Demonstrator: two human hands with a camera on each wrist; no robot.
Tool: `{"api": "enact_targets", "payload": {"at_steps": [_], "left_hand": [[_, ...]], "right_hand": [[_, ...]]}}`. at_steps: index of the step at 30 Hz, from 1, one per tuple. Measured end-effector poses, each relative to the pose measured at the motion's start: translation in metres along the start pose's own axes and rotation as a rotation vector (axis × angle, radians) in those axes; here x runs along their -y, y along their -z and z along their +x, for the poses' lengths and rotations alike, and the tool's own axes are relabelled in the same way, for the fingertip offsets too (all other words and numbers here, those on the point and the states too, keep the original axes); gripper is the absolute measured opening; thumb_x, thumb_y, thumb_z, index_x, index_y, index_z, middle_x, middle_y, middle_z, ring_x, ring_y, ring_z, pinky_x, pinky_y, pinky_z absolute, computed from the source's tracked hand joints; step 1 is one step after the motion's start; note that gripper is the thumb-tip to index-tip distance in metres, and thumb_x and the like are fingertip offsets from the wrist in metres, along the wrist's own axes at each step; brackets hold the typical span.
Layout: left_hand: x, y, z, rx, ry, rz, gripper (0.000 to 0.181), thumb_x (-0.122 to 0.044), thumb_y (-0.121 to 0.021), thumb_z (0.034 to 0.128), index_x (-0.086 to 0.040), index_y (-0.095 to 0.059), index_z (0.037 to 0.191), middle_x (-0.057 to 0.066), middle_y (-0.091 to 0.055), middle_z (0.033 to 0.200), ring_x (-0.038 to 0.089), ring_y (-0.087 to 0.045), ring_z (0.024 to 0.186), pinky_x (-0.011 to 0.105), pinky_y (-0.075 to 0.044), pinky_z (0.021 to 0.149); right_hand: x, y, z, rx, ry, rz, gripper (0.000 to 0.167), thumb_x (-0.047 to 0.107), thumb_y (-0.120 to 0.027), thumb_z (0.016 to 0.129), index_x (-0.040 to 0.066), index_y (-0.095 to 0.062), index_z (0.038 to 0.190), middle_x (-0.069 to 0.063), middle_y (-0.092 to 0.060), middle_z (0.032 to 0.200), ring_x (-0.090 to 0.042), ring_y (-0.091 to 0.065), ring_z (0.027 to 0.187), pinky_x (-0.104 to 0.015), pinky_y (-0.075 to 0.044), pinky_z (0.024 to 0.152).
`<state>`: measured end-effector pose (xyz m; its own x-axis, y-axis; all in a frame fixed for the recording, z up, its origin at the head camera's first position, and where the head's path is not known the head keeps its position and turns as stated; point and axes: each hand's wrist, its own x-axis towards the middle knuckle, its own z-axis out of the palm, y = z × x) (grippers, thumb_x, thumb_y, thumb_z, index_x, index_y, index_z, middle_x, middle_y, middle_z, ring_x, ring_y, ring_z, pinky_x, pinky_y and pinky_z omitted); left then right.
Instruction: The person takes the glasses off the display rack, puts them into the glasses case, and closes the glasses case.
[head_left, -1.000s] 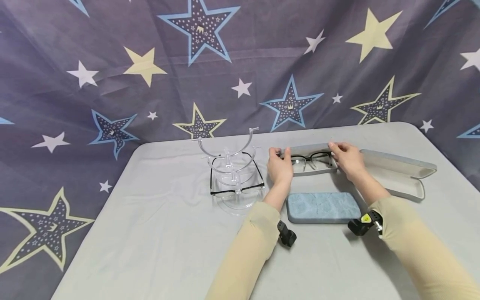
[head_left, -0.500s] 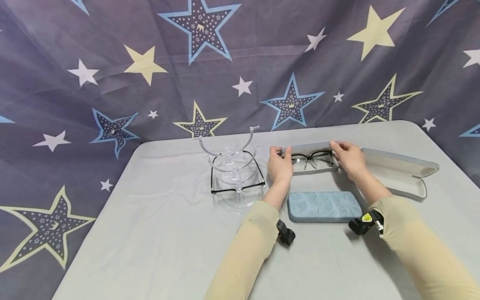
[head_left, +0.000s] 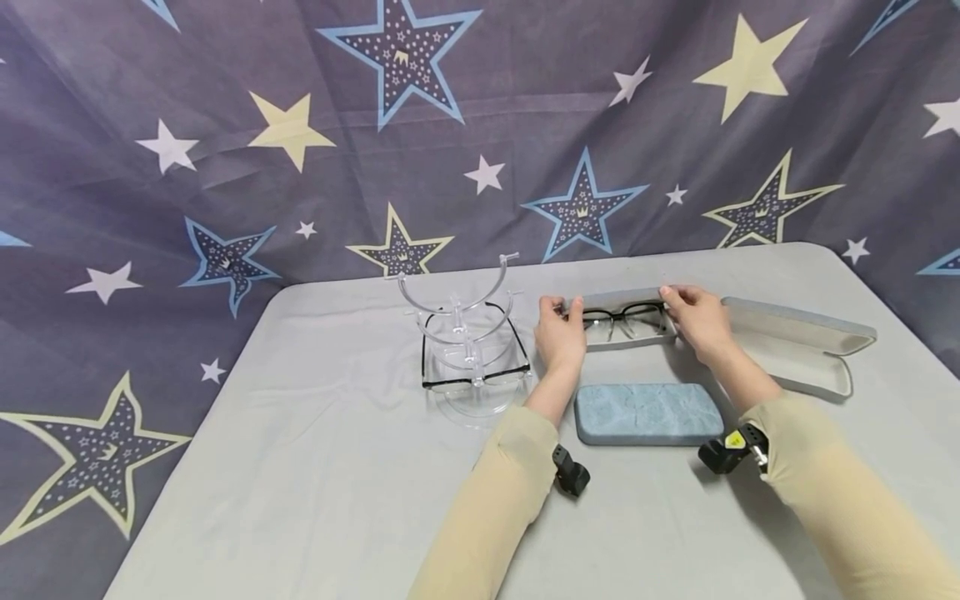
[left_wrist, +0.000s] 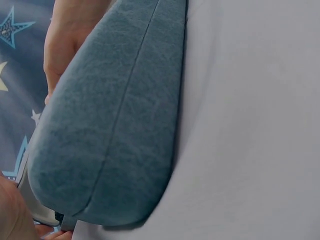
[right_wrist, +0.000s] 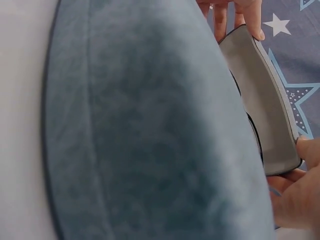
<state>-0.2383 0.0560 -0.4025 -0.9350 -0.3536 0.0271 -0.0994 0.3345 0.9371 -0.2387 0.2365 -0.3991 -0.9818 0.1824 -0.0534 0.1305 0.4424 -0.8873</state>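
You pinch the open case (head_left: 611,297), left hand (head_left: 561,340) at nine o'clock, right hand (head_left: 701,322) at three; avoid squeezing the glasses (head_left: 617,317).

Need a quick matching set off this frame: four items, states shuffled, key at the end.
Column 1
1. case nearest the person
2. clear stand
3. right hand
4. rightmost case

Column 2
A. stands open, pale lining showing
B. bears black-rimmed glasses
C. shut, with a blue marbled top
D. grips one end of an open case with a second pair inside

Pairs: 1-C, 2-B, 3-D, 4-A
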Motion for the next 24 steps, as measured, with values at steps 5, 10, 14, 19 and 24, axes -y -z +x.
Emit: {"api": "enact_targets", "payload": {"at_steps": [5,10,14,19,24], "left_hand": [[0.0021,-0.0009,-0.0003,-0.005,-0.007,-0.006,0.028,-0.035,-0.060,0.0865,-0.014,-0.055,0.104,0.004,-0.065,0.095,0.025,-0.061,0.084,0.040,-0.046,0.074],[0.0043,-0.0011,-0.0005,0.006,-0.010,-0.010,0.029,-0.036,-0.059,0.0869,-0.014,-0.055,0.105,0.004,-0.065,0.102,0.023,-0.062,0.090,0.039,-0.047,0.077],[0.0055,-0.0007,-0.0015,0.010,-0.011,-0.017,0.028,-0.035,-0.059,0.0869,-0.014,-0.054,0.105,0.004,-0.065,0.104,0.023,-0.061,0.093,0.039,-0.046,0.079],[0.0056,0.0002,-0.0024,0.011,-0.005,-0.019,0.026,-0.034,-0.060,0.0863,-0.015,-0.055,0.104,0.003,-0.064,0.104,0.023,-0.060,0.094,0.039,-0.046,0.079],[0.0066,-0.0003,-0.0024,0.011,0.002,-0.009,0.027,-0.033,-0.061,0.0855,-0.015,-0.055,0.104,0.002,-0.065,0.105,0.022,-0.061,0.094,0.038,-0.047,0.080]], "right_hand": [[-0.0025,-0.0003,-0.0005,0.001,0.016,-0.001,0.068,0.048,-0.035,0.094,-0.005,-0.034,0.136,-0.027,-0.044,0.131,-0.038,-0.047,0.117,-0.046,-0.042,0.094],[-0.0033,0.0005,-0.0024,0.015,0.030,0.003,0.066,0.046,-0.034,0.095,-0.006,-0.033,0.136,-0.028,-0.042,0.132,-0.038,-0.045,0.119,-0.044,-0.043,0.094],[-0.0041,0.0013,-0.0036,0.042,0.028,0.034,0.066,0.044,-0.035,0.095,-0.006,-0.030,0.138,-0.028,-0.039,0.135,-0.038,-0.042,0.122,-0.044,-0.040,0.097],[-0.0063,0.0018,-0.0041,0.056,0.032,0.041,0.067,0.045,-0.035,0.095,-0.006,-0.028,0.138,-0.028,-0.038,0.136,-0.038,-0.040,0.123,-0.045,-0.038,0.098],[-0.0082,0.0029,-0.0057,0.067,0.037,0.053,0.067,0.044,-0.036,0.095,-0.006,-0.026,0.139,-0.028,-0.034,0.137,-0.039,-0.036,0.126,-0.046,-0.037,0.100]]}}
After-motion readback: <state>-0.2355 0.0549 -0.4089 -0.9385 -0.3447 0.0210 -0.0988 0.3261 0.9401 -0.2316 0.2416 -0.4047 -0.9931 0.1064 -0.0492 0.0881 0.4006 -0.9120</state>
